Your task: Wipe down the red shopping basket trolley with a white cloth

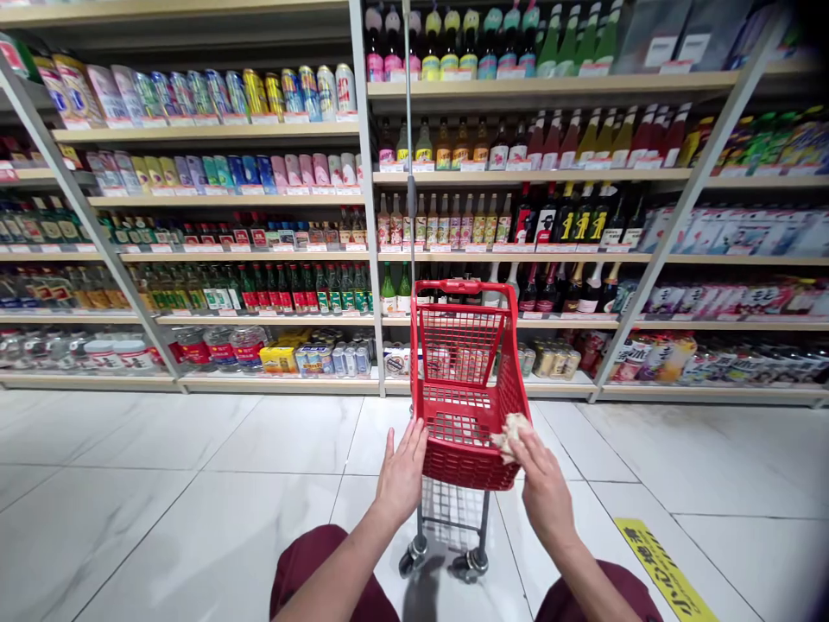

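A small red shopping cart (467, 462) stands on the tiled floor straight in front of me, its basket facing up and showing only bare grating inside. My left hand (402, 471) lies flat against the left side of the basket near its front corner, fingers stretched out. At the opposite corner, my right hand (544, 484) grips a crumpled whitish cloth (511, 436) and presses it on the basket's right rim. Below the basket, grey legs end in dark wheels (470, 566) between my knees.
Behind the cart runs a long shelf unit (278, 386) filled with bottles and cans. A thin grey pole (410, 130) rises behind the cart's left side. On the floor at the lower right is a yellow warning strip (664, 570).
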A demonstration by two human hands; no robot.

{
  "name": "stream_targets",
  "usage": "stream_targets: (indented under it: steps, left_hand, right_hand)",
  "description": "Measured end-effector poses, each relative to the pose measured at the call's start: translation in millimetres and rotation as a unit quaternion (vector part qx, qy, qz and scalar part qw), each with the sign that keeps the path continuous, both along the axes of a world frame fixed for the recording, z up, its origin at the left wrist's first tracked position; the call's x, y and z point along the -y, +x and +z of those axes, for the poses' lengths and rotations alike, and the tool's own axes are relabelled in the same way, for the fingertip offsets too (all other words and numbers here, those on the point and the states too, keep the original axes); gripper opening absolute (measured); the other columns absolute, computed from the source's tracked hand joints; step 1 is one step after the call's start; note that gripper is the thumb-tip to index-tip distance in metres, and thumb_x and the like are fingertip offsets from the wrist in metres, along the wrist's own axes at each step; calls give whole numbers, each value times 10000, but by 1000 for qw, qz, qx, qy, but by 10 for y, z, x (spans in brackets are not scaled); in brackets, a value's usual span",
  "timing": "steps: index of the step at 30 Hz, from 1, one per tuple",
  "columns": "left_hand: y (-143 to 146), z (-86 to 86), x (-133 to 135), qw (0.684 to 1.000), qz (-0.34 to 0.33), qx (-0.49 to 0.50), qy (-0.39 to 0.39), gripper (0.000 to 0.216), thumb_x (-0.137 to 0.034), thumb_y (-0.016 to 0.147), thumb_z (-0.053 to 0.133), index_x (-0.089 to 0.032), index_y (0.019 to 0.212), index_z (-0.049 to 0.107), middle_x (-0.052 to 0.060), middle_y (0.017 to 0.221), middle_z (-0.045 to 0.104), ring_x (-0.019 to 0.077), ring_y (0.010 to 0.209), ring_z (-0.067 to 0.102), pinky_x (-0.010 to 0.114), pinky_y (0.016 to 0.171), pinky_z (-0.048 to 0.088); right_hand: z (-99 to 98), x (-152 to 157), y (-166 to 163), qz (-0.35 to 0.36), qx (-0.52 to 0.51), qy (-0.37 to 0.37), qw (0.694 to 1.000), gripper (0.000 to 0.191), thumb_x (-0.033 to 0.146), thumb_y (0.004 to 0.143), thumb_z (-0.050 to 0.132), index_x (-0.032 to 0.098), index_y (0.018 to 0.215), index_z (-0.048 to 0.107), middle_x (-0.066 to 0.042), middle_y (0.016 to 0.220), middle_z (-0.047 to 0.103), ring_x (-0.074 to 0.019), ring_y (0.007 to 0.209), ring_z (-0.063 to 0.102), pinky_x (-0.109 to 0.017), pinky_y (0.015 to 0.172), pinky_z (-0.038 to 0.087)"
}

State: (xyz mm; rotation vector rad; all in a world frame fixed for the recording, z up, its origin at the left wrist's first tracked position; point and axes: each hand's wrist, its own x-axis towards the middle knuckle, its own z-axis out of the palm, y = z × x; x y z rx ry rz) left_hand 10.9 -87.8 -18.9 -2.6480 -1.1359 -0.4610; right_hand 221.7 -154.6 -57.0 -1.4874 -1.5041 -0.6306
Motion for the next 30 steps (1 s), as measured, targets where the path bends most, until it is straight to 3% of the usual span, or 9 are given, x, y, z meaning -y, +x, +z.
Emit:
stream_targets:
  steps: [2,7,12,17,22,27,30]
  left_hand:
    - [36,-18,22,1000,7,5,-4,716,-16,672,336,-101,1364,177,99,1438,198,191,1336,77,516,1074,71]
    - [74,-27,39,1000,11,-2,-10,708,-37,679,345,-93,1364,174,103,1440,190,192,1339,66,518,1073,63]
    - [134,-23,78,1000,2,-10,0,711,-26,681,338,-99,1367,166,101,1442,185,199,1338,75,515,1074,74]
    - [246,-48,146,999,-15,-40,22,713,-34,682,336,-110,1369,161,83,1445,181,191,1337,82,494,1077,106]
    - [245,-62,156,999,-7,-42,21,712,-42,672,347,-110,1363,189,79,1444,190,197,1338,76,500,1073,99]
    - [213,37,137,998,-14,-53,5,684,-72,689,350,-111,1358,214,77,1435,221,205,1336,102,505,1072,82]
    - [140,128,72,999,13,-38,-10,655,-87,707,350,-108,1351,235,90,1432,225,220,1328,146,533,1061,83]
  right_hand:
    - [-19,-15,-59,0,-16,9,1000,644,-34,724,273,279,1267,423,-20,1327,427,-165,1255,331,-416,1001,351]
    - [61,-91,-287,99,18,-24,995,600,-10,733,316,283,1235,465,-10,1297,464,-154,1251,337,-387,1003,360]
    - [106,10,46,24,-33,22,999,591,7,753,304,288,1254,441,-11,1354,390,-165,1245,348,-389,1004,357]
    - [11,-68,-75,70,16,-35,997,573,-6,748,303,258,1225,478,-45,1293,466,-167,1239,353,-399,979,381]
    - [-28,34,41,-5,-35,2,999,607,-12,745,281,272,1260,430,-48,1326,426,-172,1253,331,-435,979,377]
    - [-2,34,-113,84,10,-19,996,594,-14,750,292,272,1247,448,-36,1308,449,-170,1252,333,-414,981,381]
    - [17,72,59,31,-27,-6,999,589,-11,748,283,265,1238,460,-33,1315,439,-156,1234,360,-381,975,392]
